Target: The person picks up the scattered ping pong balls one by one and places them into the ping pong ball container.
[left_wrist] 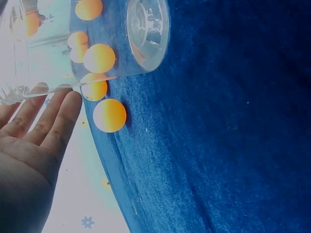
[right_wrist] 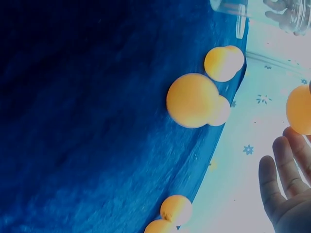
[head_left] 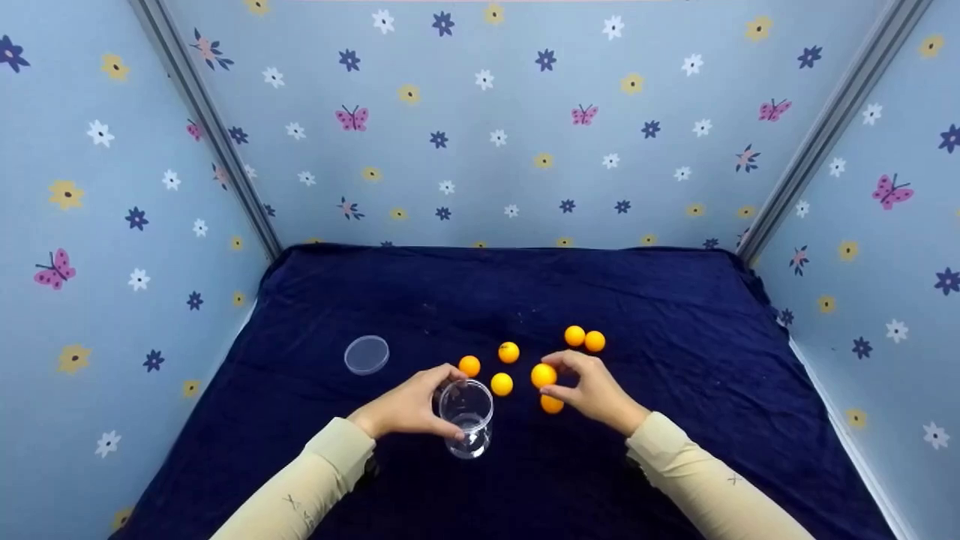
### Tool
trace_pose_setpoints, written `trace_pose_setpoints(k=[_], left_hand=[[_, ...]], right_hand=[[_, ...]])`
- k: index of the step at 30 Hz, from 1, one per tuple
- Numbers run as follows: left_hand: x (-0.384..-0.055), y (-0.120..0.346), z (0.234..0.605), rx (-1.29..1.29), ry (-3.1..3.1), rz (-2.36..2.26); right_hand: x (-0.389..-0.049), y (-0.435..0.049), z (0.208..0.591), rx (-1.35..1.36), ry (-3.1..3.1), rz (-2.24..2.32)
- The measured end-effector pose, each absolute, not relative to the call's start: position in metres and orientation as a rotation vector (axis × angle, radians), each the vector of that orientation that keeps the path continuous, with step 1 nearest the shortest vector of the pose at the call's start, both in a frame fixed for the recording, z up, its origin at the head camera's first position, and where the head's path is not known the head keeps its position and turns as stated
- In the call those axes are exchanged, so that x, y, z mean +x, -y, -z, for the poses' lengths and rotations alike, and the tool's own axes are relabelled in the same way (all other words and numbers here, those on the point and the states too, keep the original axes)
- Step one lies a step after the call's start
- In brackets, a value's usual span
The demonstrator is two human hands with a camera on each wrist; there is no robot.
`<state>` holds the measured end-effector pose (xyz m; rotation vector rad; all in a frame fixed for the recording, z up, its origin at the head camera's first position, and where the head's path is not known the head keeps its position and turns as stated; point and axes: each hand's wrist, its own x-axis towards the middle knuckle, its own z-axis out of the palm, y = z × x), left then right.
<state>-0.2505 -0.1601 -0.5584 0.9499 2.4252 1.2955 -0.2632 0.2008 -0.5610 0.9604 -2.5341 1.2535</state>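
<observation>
My left hand (head_left: 412, 405) grips a clear plastic jar (head_left: 469, 442) near its open rim, thumb on the near side and fingers on the far side. Nothing shows inside the jar; the balls seen through its wall in the left wrist view lie beyond it. To the right, my right hand (head_left: 596, 390) pinches an orange ping-pong ball (head_left: 544, 376) between thumb and fingertips, held up above the cloth. Just below it lies another ping-pong ball (head_left: 552, 405). Between the hands are three more, the nearest a yellow-orange ball (head_left: 502, 385).
Dark blue cloth (head_left: 637, 472) covers the table. A clear round lid (head_left: 367, 355) lies flat beyond my left hand. Two balls (head_left: 595, 341) sit side by side past my right hand. Flower-patterned walls (head_left: 480, 165) enclose the back and both sides.
</observation>
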Motion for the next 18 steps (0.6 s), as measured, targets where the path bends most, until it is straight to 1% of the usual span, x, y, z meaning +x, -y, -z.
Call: trace_pose_setpoints(k=[18], left_hand=[[-0.251,0.160,0.560,0.951,-2.461,-1.268]], right_hand=[[-0.254,-0.180,0.555,1.009,2.523,-1.332]])
